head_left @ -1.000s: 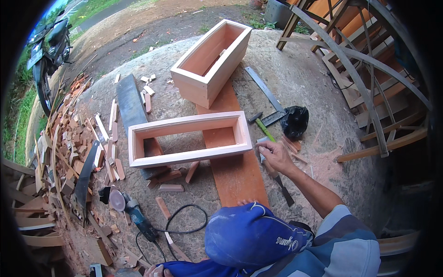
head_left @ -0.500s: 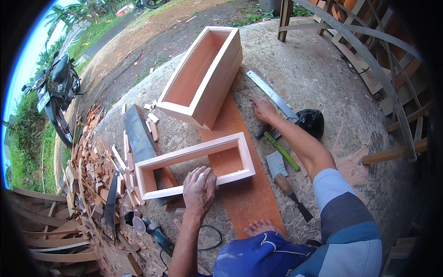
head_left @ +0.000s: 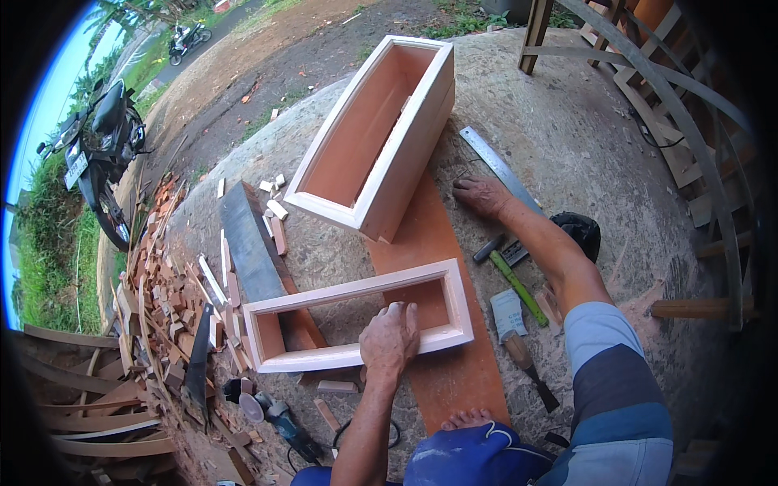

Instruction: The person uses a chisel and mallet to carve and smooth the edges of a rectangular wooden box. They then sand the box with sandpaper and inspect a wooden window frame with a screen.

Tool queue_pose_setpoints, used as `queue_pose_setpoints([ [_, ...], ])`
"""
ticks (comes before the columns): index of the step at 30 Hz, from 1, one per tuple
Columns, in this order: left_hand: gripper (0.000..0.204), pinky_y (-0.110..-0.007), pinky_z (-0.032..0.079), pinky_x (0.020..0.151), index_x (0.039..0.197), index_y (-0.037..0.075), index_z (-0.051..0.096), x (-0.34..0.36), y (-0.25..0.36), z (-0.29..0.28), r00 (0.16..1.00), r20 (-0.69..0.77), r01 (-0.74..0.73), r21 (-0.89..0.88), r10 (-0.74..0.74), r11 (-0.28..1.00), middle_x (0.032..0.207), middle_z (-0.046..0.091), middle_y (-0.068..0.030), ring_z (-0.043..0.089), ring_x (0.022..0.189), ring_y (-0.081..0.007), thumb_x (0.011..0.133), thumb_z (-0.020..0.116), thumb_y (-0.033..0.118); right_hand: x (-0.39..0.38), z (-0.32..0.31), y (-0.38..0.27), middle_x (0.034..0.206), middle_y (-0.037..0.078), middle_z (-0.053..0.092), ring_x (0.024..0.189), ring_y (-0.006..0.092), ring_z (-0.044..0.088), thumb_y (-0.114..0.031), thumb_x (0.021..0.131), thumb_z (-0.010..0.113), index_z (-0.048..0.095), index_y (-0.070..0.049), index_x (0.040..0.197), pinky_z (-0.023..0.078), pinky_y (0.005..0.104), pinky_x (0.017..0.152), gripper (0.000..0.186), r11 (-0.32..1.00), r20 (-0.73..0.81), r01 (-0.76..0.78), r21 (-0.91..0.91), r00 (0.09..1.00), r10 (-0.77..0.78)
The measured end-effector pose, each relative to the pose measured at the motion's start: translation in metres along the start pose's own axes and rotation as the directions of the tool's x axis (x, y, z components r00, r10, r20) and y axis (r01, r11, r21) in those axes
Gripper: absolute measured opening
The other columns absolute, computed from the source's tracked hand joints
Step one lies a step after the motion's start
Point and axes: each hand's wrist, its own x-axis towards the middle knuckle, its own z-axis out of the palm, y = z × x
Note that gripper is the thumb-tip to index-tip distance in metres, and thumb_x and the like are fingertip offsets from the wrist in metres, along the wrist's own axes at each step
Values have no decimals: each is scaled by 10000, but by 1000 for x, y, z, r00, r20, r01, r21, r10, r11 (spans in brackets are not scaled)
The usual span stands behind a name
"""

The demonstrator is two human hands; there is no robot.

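Observation:
My left hand [head_left: 387, 348] is curled over the near rim of the smaller open wooden frame box [head_left: 275, 360]. My right hand [head_left: 478, 197] reaches down to the concrete beside the metal square [head_left: 490, 154], its fingers curled; what they hold, if anything, is too small to make out. The larger pale wooden box [head_left: 409, 162] stands behind on an orange board [head_left: 438, 389]. Below my right hand lie a green-handled hammer [head_left: 519, 287], a paper packet [head_left: 509, 312], a flat wood-handled tool [head_left: 531, 373] and a black plastic bag [head_left: 585, 239].
An angle grinder [head_left: 288, 425] with its cord lies at lower left, near a saw blade [head_left: 198, 356] and heaped offcuts [head_left: 150, 292]. A dark plank [head_left: 251, 243] lies under the smaller box. Curved wooden frames [head_left: 664, 89] stand right. A parked motorcycle [head_left: 105, 162] and a distant rider [head_left: 182, 40] show outside.
My left hand has come up from the lower edge onto the smaller box's rim. My right hand has moved forward from beside the hammer toward the metal square. The view has shifted.

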Motion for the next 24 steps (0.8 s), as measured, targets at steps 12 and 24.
queue_pose_setpoints([
  [12, 457, -520, 558, 919, 1119, 79, 703, -2, 1, -5, 999, 37, -1, 19, 0, 1000, 1078, 744, -202, 719, 1020, -404, 1059, 444, 452, 18, -3, -2, 1544, 206, 472, 1371, 412, 517, -104, 882, 565, 439, -74, 1530, 455, 462, 1134, 661, 844, -40, -519, 136, 848, 528],
  [24, 499, -521, 555, 932, 1083, 54, 707, -2, -1, -5, 996, 90, 8, 13, -9, 1000, 1082, 745, -213, 720, 1025, -406, 1066, 419, 461, -34, 26, -38, 1196, 157, 624, 1154, 363, 621, -127, 953, 563, 651, -105, 1195, 537, 449, 933, 258, 954, -336, -190, 233, 905, 262],
])
